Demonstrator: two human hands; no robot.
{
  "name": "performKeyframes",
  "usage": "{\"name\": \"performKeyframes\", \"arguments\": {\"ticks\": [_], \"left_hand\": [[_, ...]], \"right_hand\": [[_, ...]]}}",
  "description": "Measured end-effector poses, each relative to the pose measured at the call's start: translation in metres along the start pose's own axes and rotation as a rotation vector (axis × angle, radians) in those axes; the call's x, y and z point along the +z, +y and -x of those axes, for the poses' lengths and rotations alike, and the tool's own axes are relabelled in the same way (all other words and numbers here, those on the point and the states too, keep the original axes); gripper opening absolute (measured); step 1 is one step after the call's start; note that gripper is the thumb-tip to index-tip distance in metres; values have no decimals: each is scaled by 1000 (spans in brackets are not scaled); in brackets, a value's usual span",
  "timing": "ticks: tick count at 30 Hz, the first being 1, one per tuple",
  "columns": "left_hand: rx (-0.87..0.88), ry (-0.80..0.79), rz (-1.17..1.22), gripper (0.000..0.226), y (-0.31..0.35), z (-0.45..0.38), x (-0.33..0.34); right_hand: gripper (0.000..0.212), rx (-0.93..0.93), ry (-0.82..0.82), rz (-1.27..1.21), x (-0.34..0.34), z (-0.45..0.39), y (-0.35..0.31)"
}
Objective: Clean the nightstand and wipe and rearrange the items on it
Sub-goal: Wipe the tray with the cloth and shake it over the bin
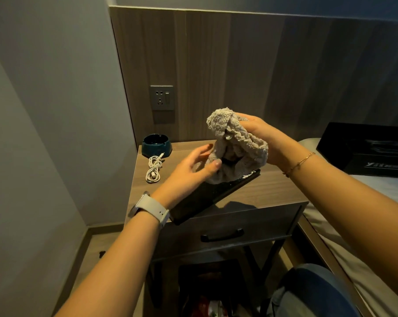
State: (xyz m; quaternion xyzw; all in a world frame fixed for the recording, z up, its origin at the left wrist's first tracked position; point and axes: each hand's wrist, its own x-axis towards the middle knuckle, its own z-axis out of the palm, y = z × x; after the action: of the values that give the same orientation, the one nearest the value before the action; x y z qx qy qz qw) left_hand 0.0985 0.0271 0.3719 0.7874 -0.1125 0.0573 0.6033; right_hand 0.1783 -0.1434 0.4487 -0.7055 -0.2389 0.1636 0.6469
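Note:
My right hand (259, 136) grips a bunched grey terry cloth (234, 143) above the wooden nightstand (262, 191). My left hand (189, 172), with a grey watch on the wrist, reaches toward the cloth with loosely spread fingers, and its thumb touches the cloth's lower fold. Below the cloth, a flat black tray-like object (216, 193) lies at a tilt. Its near end overhangs the nightstand's front edge by my left wrist. What holds it up is hidden. A dark teal ashtray (156, 145) and a coiled white cable (154, 168) sit at the back left of the top.
A wall socket (162, 97) is set in the wood panel behind the nightstand. A drawer with a black handle (222, 235) faces me. A bed with a black box (364, 149) on it lies to the right. The grey wall stands close on the left.

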Motion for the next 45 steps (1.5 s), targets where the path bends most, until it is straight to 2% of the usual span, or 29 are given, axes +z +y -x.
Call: {"name": "performKeyframes", "arguments": {"ticks": [2,4,8,11,14,16,17,19,22,23,26,27,29,31,33,35,39,41,43,45], "left_hand": [[17,31,48,35,5,3,12],[30,120,76,23,6,9,19],[-55,232,351,22,-3,22,22],[-156,284,581,21,-4,28,21],[-213,343,640,38,-4,30,21],[-246,395,639,53,-4,28,21],[-261,413,642,53,-4,26,21],[-262,442,631,39,-3,22,25],[-276,492,629,33,-1,16,33],[-285,509,639,33,-2,15,35],[-324,545,612,34,-4,12,44],[-319,542,577,32,-4,12,49],[-284,487,485,27,-3,14,60],[-283,368,462,31,-1,16,73],[-334,250,552,47,5,17,84],[-348,216,570,47,6,16,87],[-264,118,351,20,0,16,68],[-201,116,77,21,-4,18,54],[-59,237,-275,15,-2,20,41],[48,232,-503,37,-1,22,27]], "right_hand": [[20,-6,4,-58,-1,6,6],[15,-11,87,-82,-4,12,14],[16,11,297,-38,-22,21,38],[23,131,374,-172,-30,27,49],[19,245,384,-249,-33,35,56],[29,299,339,-447,-36,41,60],[36,316,302,-534,-37,45,61],[50,357,215,-590,-38,53,64],[51,377,163,-578,-36,61,69],[44,383,198,-523,-34,62,70],[29,369,438,-214,-25,64,76],[25,321,489,-150,-20,64,76],[20,232,478,-55,-9,64,76],[24,234,363,-84,4,68,73],[37,252,229,-151,14,70,74],[34,198,218,-126,19,71,79],[29,106,367,-35,14,72,93],[25,119,356,-22,9,72,94],[21,177,310,-9,3,71,91],[15,274,193,-45,-1,70,87]]}}
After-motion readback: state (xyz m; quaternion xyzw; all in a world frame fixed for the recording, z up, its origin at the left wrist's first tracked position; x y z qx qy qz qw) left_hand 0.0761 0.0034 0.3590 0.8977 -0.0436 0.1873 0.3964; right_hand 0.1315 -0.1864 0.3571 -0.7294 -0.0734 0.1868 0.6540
